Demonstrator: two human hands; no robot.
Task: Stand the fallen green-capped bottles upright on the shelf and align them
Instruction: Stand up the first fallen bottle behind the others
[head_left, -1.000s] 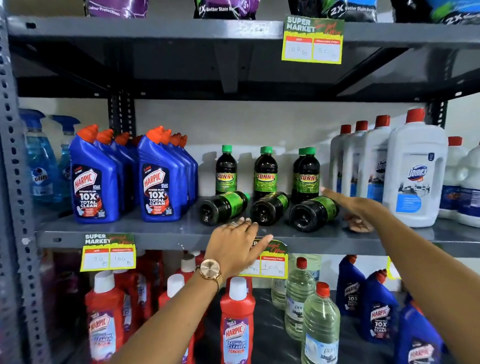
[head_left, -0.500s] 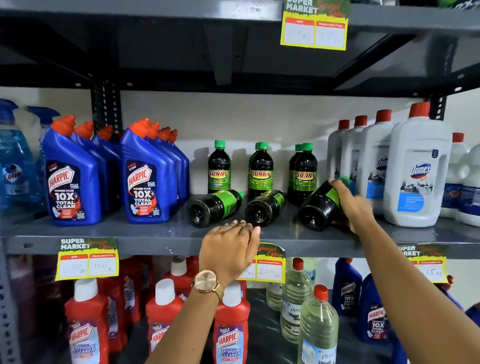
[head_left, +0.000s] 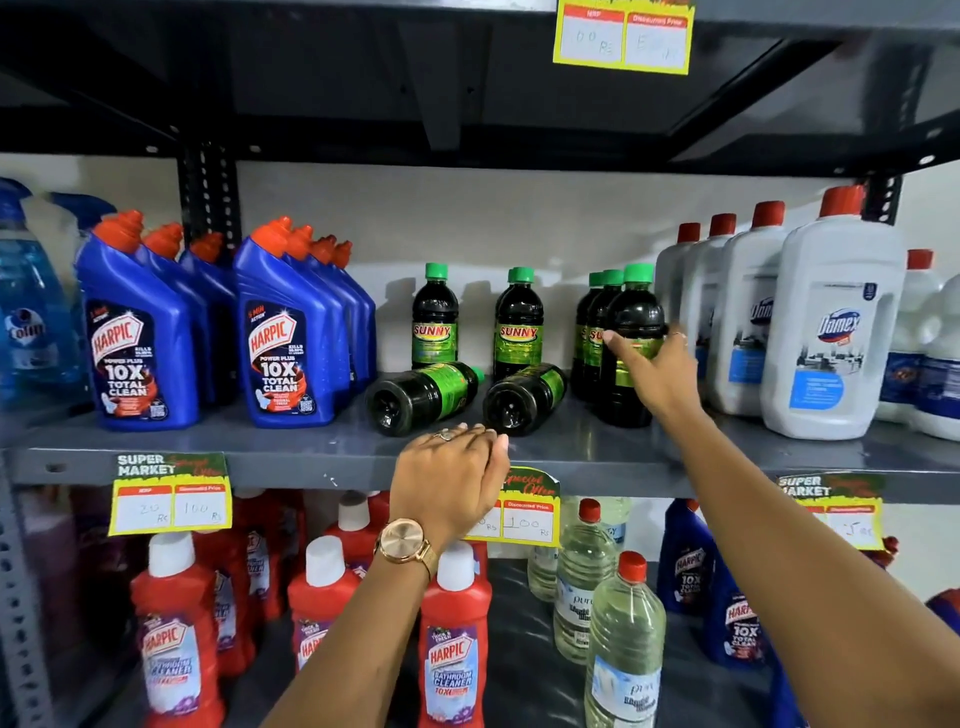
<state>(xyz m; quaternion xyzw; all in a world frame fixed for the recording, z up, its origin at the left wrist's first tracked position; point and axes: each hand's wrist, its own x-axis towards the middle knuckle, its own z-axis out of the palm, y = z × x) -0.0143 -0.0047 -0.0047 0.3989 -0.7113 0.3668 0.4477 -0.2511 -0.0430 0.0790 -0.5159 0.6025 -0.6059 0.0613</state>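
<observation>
On the grey middle shelf (head_left: 311, 452), my right hand (head_left: 657, 371) grips a dark green-capped bottle (head_left: 635, 312) that stands upright at the front of the right-hand row. Two more dark bottles lie on their sides with their bases toward me: the left fallen bottle (head_left: 421, 395) and the right fallen bottle (head_left: 524, 397). Behind them other green-capped bottles stand upright, one at the left (head_left: 435, 322) and one in the middle (head_left: 518, 327). My left hand (head_left: 449, 478), wearing a watch, rests on the shelf's front edge just below the fallen bottles, fingers together, holding nothing.
Blue Harpic bottles (head_left: 137, 343) stand left of the green-capped ones, white Domex bottles (head_left: 831, 332) close on the right. Price tags (head_left: 169, 496) hang from the shelf edge. Red Harpic bottles (head_left: 452, 644) and clear bottles (head_left: 623, 644) fill the lower shelf.
My right hand took the rightmost fallen bottle, tipped it up and now holds it upright in front of the right row. My left hand stayed at the shelf edge.
</observation>
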